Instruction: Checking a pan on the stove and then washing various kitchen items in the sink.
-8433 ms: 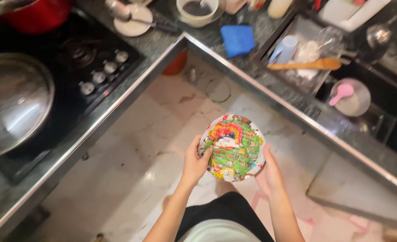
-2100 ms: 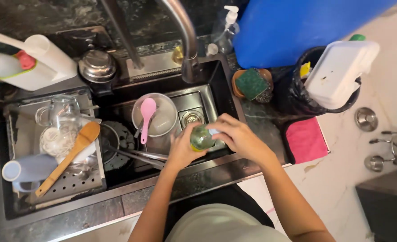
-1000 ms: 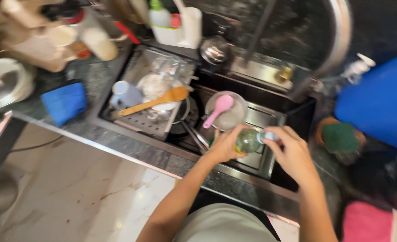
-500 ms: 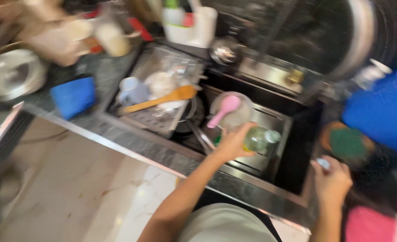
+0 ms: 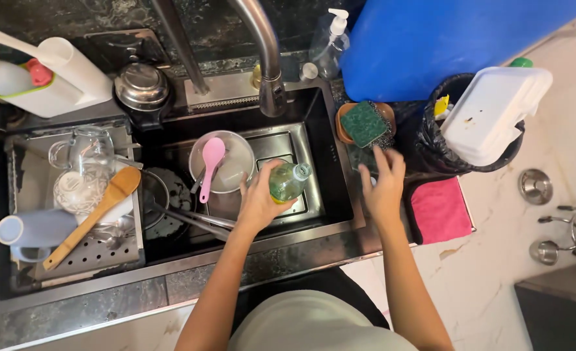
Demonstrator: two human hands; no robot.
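Hands work at a dark sink (image 5: 340,195). The left hand (image 5: 257,201) is wrapped around a small clear bottle (image 5: 288,182) of greenish liquid, tilted, held over the basin; its mouth is uncapped as far as can be seen, and the palm covers its lower part. The right hand (image 5: 383,185) lies flat, fingers spread, on the table at the sink's right edge, just below a green scrub sponge (image 5: 363,123) in a brown dish. Whether anything sits under that palm cannot be told; the hand covers the spot.

In the basin a steel bowl (image 5: 233,159) holds a pink spoon (image 5: 210,162), and the left hand hides the bowl's lower rim. Long metal handles (image 5: 190,218) run under the wrist, their ends out of sight. The tap (image 5: 265,58) arches overhead and its top is cut off by the frame. To the left a drainer tray (image 5: 21,188) carries a glass mug (image 5: 90,149), a wooden spatula (image 5: 86,218) and a pale cup (image 5: 31,231) on its side. A pink cloth (image 5: 439,209) lies just right of the right hand. A white foam box (image 5: 493,114) rests on a black bin, probably hiding most of what is inside.
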